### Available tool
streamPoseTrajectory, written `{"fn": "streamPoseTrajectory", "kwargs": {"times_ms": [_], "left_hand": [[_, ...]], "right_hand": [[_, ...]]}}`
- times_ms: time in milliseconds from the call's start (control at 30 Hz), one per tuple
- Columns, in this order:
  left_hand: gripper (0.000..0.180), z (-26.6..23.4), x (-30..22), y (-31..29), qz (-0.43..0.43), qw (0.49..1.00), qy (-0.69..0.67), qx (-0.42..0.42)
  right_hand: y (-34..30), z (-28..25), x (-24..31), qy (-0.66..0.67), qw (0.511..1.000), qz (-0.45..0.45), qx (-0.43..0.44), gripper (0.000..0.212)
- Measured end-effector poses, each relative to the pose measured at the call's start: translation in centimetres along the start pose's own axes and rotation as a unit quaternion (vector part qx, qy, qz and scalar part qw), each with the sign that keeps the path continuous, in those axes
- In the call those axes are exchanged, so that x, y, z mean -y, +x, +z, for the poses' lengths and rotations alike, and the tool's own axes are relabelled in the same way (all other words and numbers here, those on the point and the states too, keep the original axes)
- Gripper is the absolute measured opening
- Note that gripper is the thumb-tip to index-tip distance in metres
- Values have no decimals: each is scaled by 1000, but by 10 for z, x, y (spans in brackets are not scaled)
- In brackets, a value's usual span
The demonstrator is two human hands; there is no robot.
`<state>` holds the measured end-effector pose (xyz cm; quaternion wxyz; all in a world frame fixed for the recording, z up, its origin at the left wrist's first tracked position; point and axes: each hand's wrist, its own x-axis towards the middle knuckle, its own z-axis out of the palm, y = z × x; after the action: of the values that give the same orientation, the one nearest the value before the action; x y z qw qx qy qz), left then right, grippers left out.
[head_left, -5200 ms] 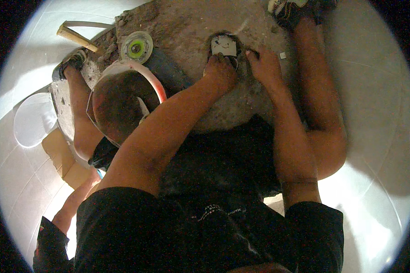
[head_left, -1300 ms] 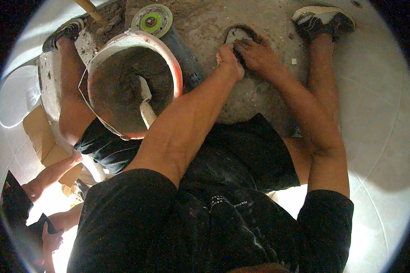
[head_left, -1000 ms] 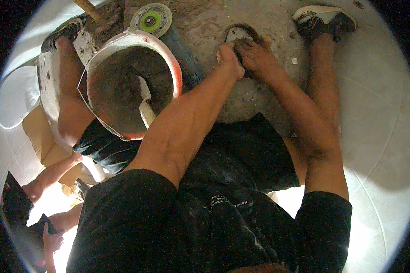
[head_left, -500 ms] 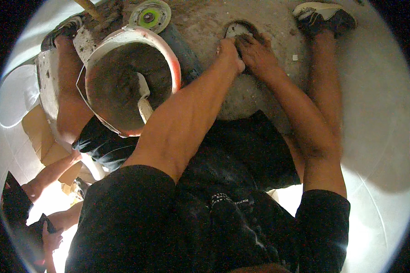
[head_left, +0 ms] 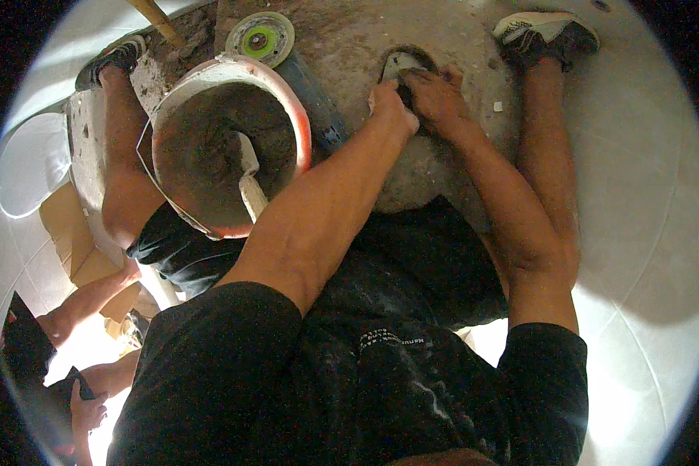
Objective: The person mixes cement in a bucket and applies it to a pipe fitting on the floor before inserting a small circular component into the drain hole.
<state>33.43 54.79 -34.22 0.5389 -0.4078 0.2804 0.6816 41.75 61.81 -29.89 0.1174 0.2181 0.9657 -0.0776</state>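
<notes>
Both hands are together at the far middle, over the grimy floor. My left hand (head_left: pixel 392 107) is closed at the near left side of a dark, round-rimmed thing with a pale flat face (head_left: pixel 400 62). My right hand (head_left: pixel 436 102) lies over its right side with the fingers bent round it. The hands cover most of this thing, so its kind cannot be made out. Left of the hands stands a white bucket with an orange-red rim (head_left: pixel 301 124), holding grey-brown mortar (head_left: pixel 202 147). A trowel (head_left: pixel 247 159) rests in it, its handle toward me.
Behind the bucket lies a blue-bodied angle grinder (head_left: pixel 312 97) with a green-centred disc (head_left: pixel 260 40). A wooden handle (head_left: pixel 157 19) stands at the far left. Cardboard (head_left: pixel 74 233) and a clear round lid (head_left: pixel 33 167) lie left. Another person's hand (head_left: pixel 89 408) shows lower left.
The whole view has shifted slightly. My hands stay on the dark-rimmed thing, with only a small change in the right hand's fingers. The bucket and trowel stay in place.
</notes>
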Motion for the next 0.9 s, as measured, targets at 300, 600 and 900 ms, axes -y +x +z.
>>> {"fn": "streamPoseTrajectory", "kwargs": {"times_ms": [300, 600, 900], "left_hand": [[43, -13, 6, 11, -11, 997, 39, 60], [42, -10, -1, 20, -49, 990, 47, 127], [45, 6, -1, 24, -23, 994, 107, 23]], "right_hand": [[-6, -10, 8, -6, 1000, 25, 17, 45], [-8, 6, -2, -11, 999, -17, -45, 46], [-26, -5, -9, 201, 942, 55, -262, 35]]}}
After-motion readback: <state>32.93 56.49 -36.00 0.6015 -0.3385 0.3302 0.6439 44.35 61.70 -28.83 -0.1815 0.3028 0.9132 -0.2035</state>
